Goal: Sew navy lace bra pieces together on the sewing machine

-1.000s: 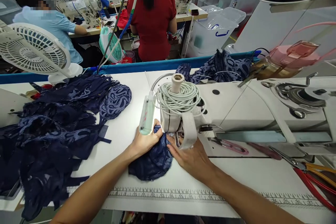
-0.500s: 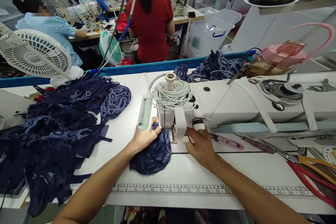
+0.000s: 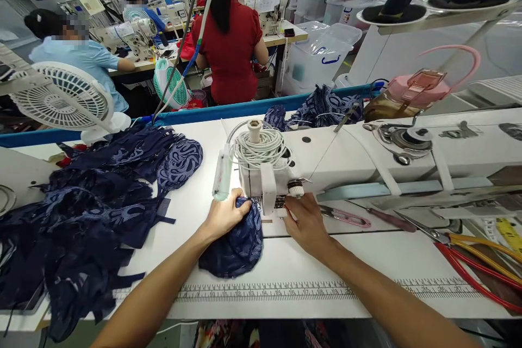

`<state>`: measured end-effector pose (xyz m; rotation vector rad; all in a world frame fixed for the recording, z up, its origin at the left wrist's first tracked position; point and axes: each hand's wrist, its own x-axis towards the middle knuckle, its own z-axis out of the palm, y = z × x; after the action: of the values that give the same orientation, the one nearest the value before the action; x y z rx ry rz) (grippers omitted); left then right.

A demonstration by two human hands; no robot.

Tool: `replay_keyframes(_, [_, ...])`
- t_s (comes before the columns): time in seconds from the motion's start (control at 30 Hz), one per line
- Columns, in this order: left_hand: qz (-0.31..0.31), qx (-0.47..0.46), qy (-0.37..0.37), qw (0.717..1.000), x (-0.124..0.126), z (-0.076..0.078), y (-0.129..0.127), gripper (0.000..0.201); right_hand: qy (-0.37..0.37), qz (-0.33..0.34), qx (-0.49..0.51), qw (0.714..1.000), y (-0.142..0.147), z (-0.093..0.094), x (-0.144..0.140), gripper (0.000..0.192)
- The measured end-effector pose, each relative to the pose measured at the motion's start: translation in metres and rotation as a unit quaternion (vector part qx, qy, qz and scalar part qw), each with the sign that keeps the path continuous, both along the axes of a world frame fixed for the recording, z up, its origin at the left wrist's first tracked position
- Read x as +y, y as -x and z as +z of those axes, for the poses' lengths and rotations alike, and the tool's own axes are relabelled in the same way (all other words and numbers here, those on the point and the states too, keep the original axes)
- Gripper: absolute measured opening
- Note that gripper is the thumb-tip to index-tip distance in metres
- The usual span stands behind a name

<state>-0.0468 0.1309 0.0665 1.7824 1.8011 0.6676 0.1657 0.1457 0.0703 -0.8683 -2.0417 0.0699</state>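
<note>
The left hand [image 3: 222,216] closes its fingers over the top edge of a dark navy lace piece [image 3: 236,244], which lies bunched on the white bench [image 3: 285,266] with its far edge at the needle of the sewing machine [image 3: 367,163]. The right hand [image 3: 308,223] rests flat on the bench just right of the needle, fingers loosely extended, holding nothing. A heap of navy lace [image 3: 93,212] lies to the left, pink snips [image 3: 346,217] to the right.

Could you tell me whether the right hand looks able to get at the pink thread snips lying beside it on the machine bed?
Probably yes: the right hand rests by the needle, and the pink thread snips lie uncovered just beside it.
</note>
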Motion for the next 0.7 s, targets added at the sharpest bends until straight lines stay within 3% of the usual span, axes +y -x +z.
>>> replay_keyframes(0.17, [0.003, 0.004, -0.001, 1.000, -0.002, 0.001, -0.001, 0.015, -0.009, 0.053, -0.086, 0.995, 0.003, -0.008, -0.006, 0.019])
replay_keyframes(0.33, [0.021, -0.012, -0.006, 1.000, -0.006, 0.003, -0.004, 0.014, -0.013, 0.073, -0.231, 0.970, 0.005, -0.011, -0.013, 0.033])
replay_keyframes(0.7, [0.053, -0.032, -0.011, 0.998, 0.001, 0.002, -0.004, 0.003, -0.014, 0.045, -0.237, 0.970, 0.008, -0.010, -0.014, 0.034])
